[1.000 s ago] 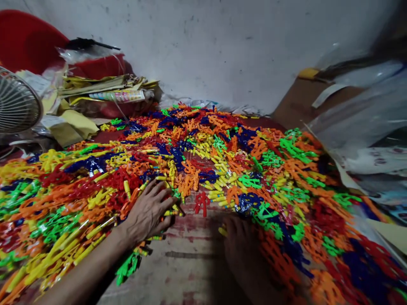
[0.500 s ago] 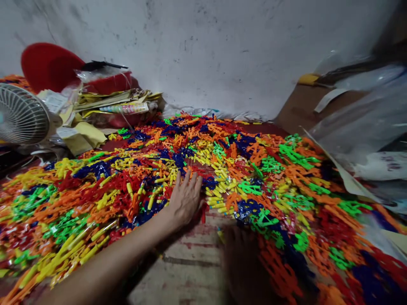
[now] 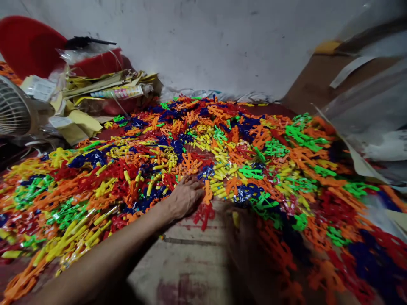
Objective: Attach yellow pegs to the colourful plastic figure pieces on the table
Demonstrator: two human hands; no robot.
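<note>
A wide heap of small plastic toy pieces [image 3: 222, 148] in red, orange, yellow, green and blue covers the worn floor [image 3: 190, 262]. My left hand [image 3: 186, 197] reaches in from the lower left and rests on the heap's near edge, its fingers curled over some pieces. An orange piece [image 3: 208, 192] and a red piece [image 3: 203, 213] lie right at its fingertips. My right hand [image 3: 244, 237] lies low in shadow beside the heap's right part. It is dark and blurred, so its fingers do not show.
A white fan [image 3: 14, 112] stands at the far left. Behind it are a red basin [image 3: 28, 46] and a stack of yellow papers [image 3: 104, 84]. Clear plastic bags [image 3: 365, 110] and a brown box [image 3: 311, 80] line the right side. A grey wall closes the back.
My left hand moved right along the heap's near edge, lay flat with fingers spread, then curled its fingers and drew back a little. The red piece now lies closer to me.
</note>
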